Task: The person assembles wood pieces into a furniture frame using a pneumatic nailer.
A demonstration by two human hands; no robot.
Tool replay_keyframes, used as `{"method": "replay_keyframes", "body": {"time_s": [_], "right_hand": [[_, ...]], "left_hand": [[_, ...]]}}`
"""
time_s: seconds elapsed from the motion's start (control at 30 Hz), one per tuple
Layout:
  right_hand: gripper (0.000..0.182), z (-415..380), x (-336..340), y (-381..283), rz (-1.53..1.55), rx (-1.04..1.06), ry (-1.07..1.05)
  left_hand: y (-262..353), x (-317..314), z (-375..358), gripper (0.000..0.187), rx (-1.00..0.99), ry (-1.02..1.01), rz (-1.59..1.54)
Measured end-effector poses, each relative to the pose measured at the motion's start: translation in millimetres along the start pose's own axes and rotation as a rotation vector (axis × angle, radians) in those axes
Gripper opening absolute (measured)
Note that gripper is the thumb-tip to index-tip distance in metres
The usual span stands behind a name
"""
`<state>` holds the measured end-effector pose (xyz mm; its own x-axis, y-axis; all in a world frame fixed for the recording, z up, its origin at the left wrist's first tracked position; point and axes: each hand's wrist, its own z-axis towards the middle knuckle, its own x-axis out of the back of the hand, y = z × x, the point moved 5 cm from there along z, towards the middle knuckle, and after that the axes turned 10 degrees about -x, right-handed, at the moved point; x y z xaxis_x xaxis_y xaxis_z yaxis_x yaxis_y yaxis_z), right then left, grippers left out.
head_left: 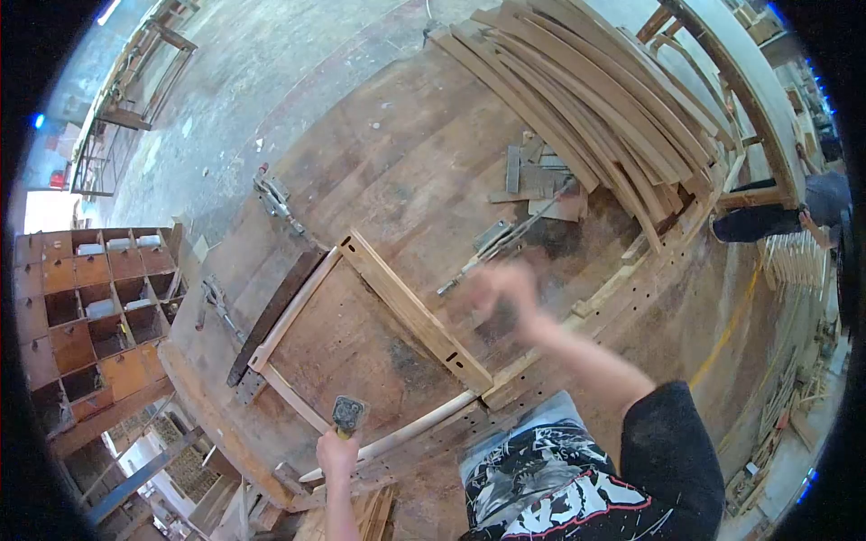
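My left hand is wrapped around the handle of a hammer, its dark, worn head pointing up. Just beyond it lies a four-sided wooden frame on the bench: a thick slotted rail, a thinner side rail, a short rail and a curved rail along the near edge. My right hand is raised over the bench, smeared by motion, so its fingers cannot be made out. Close to it is a metal toggle clamp. A dark wooden bar lies against the side rail.
A large stack of curved wooden strips covers the bench's far right. More toggle clamps sit along the left side. Offcuts lie near the stack. A pigeonhole cabinet stands left; another person is at right.
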<state>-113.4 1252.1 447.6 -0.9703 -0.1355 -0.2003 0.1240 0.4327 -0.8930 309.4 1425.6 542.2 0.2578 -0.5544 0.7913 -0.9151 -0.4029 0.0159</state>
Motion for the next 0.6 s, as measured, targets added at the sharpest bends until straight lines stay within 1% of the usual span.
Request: {"method": "replay_keyframes", "body": {"time_s": [0.03,0.07,0.13,0.23,0.33,0.47,0.57,0.6], "right_hand": [[0.035,-20.0,-45.7,16.6,-0.517,0.099,0.071],[0.059,-40.5,-91.3,32.9,-1.023,0.208,0.194],[0.066,-46.1,-115.4,69.6,-1.007,0.117,0.381],[0.066,-36.9,-109.0,85.3,-0.798,-0.059,0.353],[0.068,-44.8,-74.6,30.5,-0.779,-0.025,0.313],[0.067,-60.1,-7.2,-19.4,-0.978,0.14,0.439],[0.062,-66.4,42.2,-30.3,-1.068,0.167,0.546],[0.055,-68.1,56.7,-34.5,-1.041,0.188,0.572]], "left_hand": [[0.9,0.3,0.8,0.041,0.006,-0.011,0.019],[3.0,0.6,3.3,0.041,0.009,-0.017,0.034],[2.8,-1.9,5.0,0.043,-0.023,0.019,0.014],[-1.4,-3.3,3.8,0.047,-0.027,0.029,0.011],[-5.2,-6.7,4.7,0.049,-0.028,0.029,0.044],[5.3,0.4,4.2,0.05,-0.036,0.046,0.029],[23.9,10.6,-1.4,0.047,-0.045,0.078,0.009],[22.7,10.0,-1.6,0.046,-0.049,0.081,0.012]]}}
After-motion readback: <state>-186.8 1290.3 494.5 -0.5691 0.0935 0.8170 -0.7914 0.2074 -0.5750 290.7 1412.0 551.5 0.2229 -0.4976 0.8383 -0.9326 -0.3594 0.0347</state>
